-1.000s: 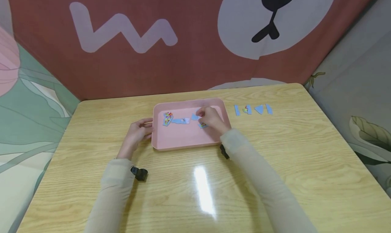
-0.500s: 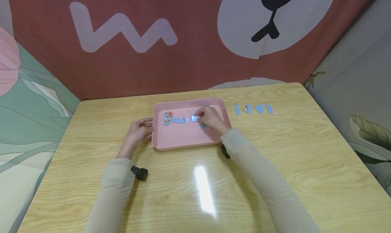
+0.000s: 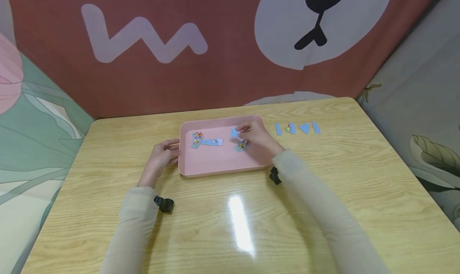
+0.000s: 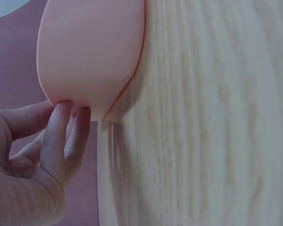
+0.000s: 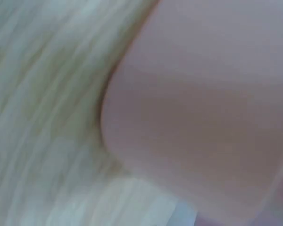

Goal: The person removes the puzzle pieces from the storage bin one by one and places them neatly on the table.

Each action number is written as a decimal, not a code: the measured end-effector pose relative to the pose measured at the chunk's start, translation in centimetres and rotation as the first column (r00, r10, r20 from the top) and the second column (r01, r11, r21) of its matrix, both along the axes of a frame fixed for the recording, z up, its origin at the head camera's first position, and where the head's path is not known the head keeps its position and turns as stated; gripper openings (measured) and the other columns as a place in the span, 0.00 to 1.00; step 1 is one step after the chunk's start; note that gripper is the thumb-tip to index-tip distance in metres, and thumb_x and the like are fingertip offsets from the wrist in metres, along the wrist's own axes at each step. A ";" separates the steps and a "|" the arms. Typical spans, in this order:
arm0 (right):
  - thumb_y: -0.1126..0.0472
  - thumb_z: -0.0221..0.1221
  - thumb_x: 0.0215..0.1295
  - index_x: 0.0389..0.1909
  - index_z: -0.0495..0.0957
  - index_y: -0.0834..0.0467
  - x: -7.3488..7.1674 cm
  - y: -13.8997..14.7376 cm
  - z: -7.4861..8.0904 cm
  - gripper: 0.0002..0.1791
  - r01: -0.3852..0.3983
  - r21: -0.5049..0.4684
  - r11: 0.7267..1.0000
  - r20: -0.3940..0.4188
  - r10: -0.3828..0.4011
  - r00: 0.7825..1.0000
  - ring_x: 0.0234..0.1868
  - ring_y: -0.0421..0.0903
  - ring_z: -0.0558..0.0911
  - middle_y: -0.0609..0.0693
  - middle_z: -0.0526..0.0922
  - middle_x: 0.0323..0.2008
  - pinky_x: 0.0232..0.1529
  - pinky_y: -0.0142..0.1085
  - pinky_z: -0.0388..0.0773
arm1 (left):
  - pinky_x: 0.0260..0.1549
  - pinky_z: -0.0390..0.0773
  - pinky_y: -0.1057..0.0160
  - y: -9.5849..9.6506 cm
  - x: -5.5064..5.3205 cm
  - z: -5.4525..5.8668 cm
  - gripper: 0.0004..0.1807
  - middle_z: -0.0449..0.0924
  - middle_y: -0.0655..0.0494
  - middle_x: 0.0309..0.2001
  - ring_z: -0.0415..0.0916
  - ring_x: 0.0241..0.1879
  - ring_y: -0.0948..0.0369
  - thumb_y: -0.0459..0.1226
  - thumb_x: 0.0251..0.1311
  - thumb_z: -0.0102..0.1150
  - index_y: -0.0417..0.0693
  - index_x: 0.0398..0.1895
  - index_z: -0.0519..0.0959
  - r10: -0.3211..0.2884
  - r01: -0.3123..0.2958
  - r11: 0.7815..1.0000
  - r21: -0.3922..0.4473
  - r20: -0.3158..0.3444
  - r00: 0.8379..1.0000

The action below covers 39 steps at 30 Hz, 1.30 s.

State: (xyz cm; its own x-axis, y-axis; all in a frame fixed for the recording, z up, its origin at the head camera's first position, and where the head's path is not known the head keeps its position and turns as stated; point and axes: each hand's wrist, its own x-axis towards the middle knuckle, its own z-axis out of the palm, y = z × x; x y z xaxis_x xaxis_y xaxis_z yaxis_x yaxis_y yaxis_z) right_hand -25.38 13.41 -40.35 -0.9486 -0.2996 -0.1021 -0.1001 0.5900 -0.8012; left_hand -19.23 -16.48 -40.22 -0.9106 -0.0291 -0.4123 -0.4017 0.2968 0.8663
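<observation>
My right hand (image 3: pixel 256 134) is over the right part of the pink tray (image 3: pixel 212 167) and pinches a light blue puzzle piece (image 3: pixel 235 133) between thumb and fingers. Just below it in the tray lies a puzzle piece with a multicoloured print (image 3: pixel 242 145). Toward the left lie a long blue piece (image 3: pixel 213 142) and a colourful blue piece (image 3: pixel 197 139), close together. My left hand (image 3: pixel 160 157) touches the tray's left side; in the left wrist view its extended fingertips (image 4: pixel 62 107) press on the outer wall. The right wrist view is blurred and mostly filled by the tray's outer wall (image 5: pixel 193 136).
Several more blue puzzle pieces stand in a row on the wooden table (image 3: pixel 201 226) right of the tray, among them a triangular one (image 3: pixel 304 128) and a narrow strip (image 3: pixel 278 129). A printed red cloth (image 3: pixel 230 78) rises behind the table's far edge.
My right hand has drawn back to the right and slightly away from me with the blue piece, uncovering the multicoloured piece below. The left hand stays at the tray.
</observation>
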 end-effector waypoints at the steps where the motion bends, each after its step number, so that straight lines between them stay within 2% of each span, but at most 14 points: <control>1: 0.69 0.59 0.62 0.48 0.79 0.70 0.0 0.3 0.2 0.14 0.014 -0.003 1.000 0.012 -0.014 1.000 0.46 0.55 0.79 0.65 0.81 0.45 0.43 0.33 0.79 | 0.34 0.79 0.78 0.0 0.0 0.0 0.28 0.67 0.37 0.66 0.75 0.37 0.73 0.30 0.66 0.49 0.42 0.70 0.62 0.001 -0.001 1.000 0.000 -0.001 1.000; 4: 0.66 0.59 0.62 0.49 0.79 0.66 -0.2 1.3 0.6 0.15 0.066 -0.007 0.998 0.052 -0.066 0.996 0.44 0.50 0.78 0.61 0.80 0.44 0.40 0.31 0.78 | 0.34 0.79 0.78 -0.1 0.0 -0.1 0.28 0.67 0.36 0.65 0.75 0.37 0.73 0.30 0.66 0.49 0.41 0.70 0.62 0.000 0.000 1.000 0.000 -0.006 1.000; 11: 0.64 0.57 0.66 0.56 0.75 0.66 -0.7 4.6 1.7 0.18 0.139 -0.091 0.986 0.133 -0.127 0.983 0.41 0.43 0.76 0.58 0.76 0.47 0.51 0.42 0.81 | 0.35 0.79 0.79 -0.1 0.0 -0.2 0.27 0.68 0.36 0.65 0.74 0.36 0.74 0.30 0.66 0.49 0.41 0.70 0.62 0.001 -0.001 1.000 0.008 -0.006 1.000; 17: 0.61 0.56 0.68 0.59 0.71 0.68 -1.2 8.3 2.0 0.23 0.208 -0.149 0.967 0.162 -0.184 0.969 0.34 0.33 0.77 0.48 0.75 0.40 0.56 0.40 0.79 | 0.35 0.79 0.79 -0.1 0.0 -0.1 0.27 0.68 0.36 0.65 0.75 0.39 0.72 0.30 0.67 0.49 0.41 0.70 0.62 -0.003 0.003 1.000 0.001 -0.009 1.000; 24: 0.58 0.55 0.69 0.61 0.68 0.71 -1.2 13.1 2.0 0.26 0.284 -0.164 0.945 0.151 -0.260 0.954 0.30 0.30 0.80 0.35 0.77 0.30 0.41 0.26 0.82 | 0.35 0.79 0.79 -0.2 0.0 -0.2 0.27 0.67 0.36 0.65 0.75 0.39 0.72 0.30 0.67 0.48 0.41 0.70 0.62 -0.004 0.004 1.000 0.003 -0.008 1.000; 30: 0.56 0.54 0.70 0.64 0.65 0.70 -0.6 16.5 1.8 0.28 0.374 -0.140 0.917 0.170 -0.350 0.921 0.31 0.26 0.79 0.31 0.76 0.30 0.41 0.23 0.81 | 0.36 0.79 0.78 -0.1 0.0 -0.2 0.27 0.68 0.37 0.65 0.74 0.39 0.72 0.30 0.67 0.48 0.41 0.70 0.62 -0.002 0.002 1.000 0.011 -0.004 1.000; 36: 0.62 0.54 0.69 0.63 0.64 0.75 0.3 19.4 1.1 0.27 0.457 -0.180 0.871 0.112 -0.444 0.889 0.26 0.23 0.79 0.27 0.75 0.23 0.38 0.20 0.80 | 0.34 0.79 0.78 -0.1 0.0 -0.3 0.27 0.68 0.37 0.65 0.74 0.38 0.73 0.30 0.67 0.49 0.42 0.69 0.63 0.003 -0.003 1.000 0.001 -0.008 1.000; 39: 0.63 0.53 0.69 0.63 0.63 0.76 0.7 20.7 0.8 0.27 0.479 -0.178 0.860 0.110 -0.466 0.878 0.26 0.23 0.79 0.27 0.74 0.22 0.39 0.20 0.80 | 0.33 0.78 0.79 -0.2 -0.1 -0.4 0.27 0.68 0.37 0.65 0.74 0.37 0.73 0.30 0.66 0.49 0.41 0.69 0.63 0.008 -0.008 1.000 0.000 -0.010 1.000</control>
State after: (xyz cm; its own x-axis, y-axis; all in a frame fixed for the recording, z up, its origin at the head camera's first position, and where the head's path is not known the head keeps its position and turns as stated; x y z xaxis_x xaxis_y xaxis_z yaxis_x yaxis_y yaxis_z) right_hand -24.73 34.08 -39.56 -0.9750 0.1629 -0.1512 0.2040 0.3862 -0.8996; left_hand -19.31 -16.64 -40.58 -0.9142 -0.0366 -0.4036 -0.3959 0.2932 0.8702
